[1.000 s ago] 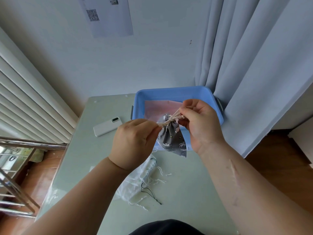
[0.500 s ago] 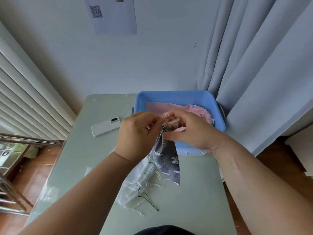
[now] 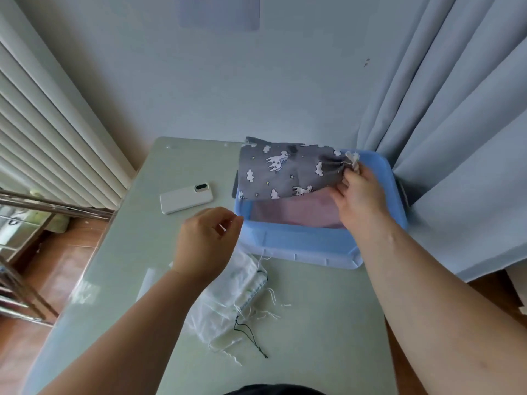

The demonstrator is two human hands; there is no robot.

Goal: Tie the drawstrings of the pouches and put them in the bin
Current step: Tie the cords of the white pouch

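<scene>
Release looks like the step in hand. The right hand pinches the grey pouch by its gathered neck, and the pouch's body is spread out flat above the blue bin and the pink fabric inside. It is best to lower the pouch within the walls before loosening the fingers, so no corner drapes over the rim. The left hand hangs over the table, loosely curled and holding nothing, just above the white pouches still to tie.
</scene>
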